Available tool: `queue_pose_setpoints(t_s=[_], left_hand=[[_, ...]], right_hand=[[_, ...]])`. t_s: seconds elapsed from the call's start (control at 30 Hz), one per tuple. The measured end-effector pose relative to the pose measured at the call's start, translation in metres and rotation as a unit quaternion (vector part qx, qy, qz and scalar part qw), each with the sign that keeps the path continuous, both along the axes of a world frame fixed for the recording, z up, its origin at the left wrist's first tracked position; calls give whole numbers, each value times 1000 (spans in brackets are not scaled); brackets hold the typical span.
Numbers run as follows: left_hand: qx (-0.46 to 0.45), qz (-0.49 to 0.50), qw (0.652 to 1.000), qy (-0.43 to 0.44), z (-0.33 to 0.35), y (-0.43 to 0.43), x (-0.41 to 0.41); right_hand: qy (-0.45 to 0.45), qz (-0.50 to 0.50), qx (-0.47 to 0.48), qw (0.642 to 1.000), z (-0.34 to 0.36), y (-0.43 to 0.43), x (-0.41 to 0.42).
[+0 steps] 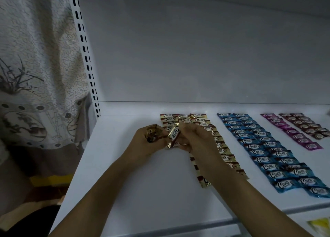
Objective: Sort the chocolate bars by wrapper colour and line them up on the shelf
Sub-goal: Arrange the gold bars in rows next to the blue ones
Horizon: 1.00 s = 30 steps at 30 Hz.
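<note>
Gripping clutch of gold bars [152, 133] in left hand [142, 142]; pinching one gold Choco bar [174, 136] with right hand [196, 138]. Gold rows [201, 120] beneath right hand, blue rows [264, 147] further right.

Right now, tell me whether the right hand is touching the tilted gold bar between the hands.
Touching. The head view shows the right hand pinching the gold bar at its upper half, with no gap between them.

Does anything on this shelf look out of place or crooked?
Nothing stands out. The gold bars, blue bars, magenta bars and maroon bars each lie in their own tidy columns, with no stray colours. The right hand hides part of the gold columns.
</note>
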State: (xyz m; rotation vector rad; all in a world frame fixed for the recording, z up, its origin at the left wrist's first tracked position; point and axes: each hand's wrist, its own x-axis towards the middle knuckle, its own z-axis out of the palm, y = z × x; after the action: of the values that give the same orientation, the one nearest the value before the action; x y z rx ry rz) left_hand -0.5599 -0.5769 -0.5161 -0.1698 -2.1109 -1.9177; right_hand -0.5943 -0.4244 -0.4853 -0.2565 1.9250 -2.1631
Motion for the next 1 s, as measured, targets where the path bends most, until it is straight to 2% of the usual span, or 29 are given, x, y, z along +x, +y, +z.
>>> queue_pose_setpoints(t_s=[0.1,0.17,0.23,0.3,0.4,0.47,0.5,0.63,0.7,0.8,0.9,1.0], left_hand=[[-5,11,1000,-12,2,3,2],[4,31,999,-26,2,5,2],[28,84,995,-38,1,1,-1],[44,144,988,-32,-1,-6,-5],[24,181,983,-25,-4,-11,-7],[15,183,982,-31,-6,-9,-7],[13,184,982,-35,-7,-9,-7],[15,172,984,-39,-5,-8,-4],[23,160,986,-42,-3,-7,-3],[15,153,987,-51,-1,-5,-2],[37,143,987,-68,1,-6,-2],[115,71,986,-93,1,-8,-3]], right_hand=[[50,-11,61,997,-3,2,0],[66,-16,68,995,-1,6,-4],[138,19,139,980,-1,12,-8],[254,83,265,926,-6,16,-6],[385,118,407,820,-24,15,-4],[398,116,485,770,-32,12,-5],[397,107,504,759,-33,11,-6],[432,50,452,779,-33,19,6],[472,50,463,748,-38,22,23],[481,58,517,706,-47,21,43],[466,47,541,699,-51,16,45],[459,38,548,699,-49,12,43]])
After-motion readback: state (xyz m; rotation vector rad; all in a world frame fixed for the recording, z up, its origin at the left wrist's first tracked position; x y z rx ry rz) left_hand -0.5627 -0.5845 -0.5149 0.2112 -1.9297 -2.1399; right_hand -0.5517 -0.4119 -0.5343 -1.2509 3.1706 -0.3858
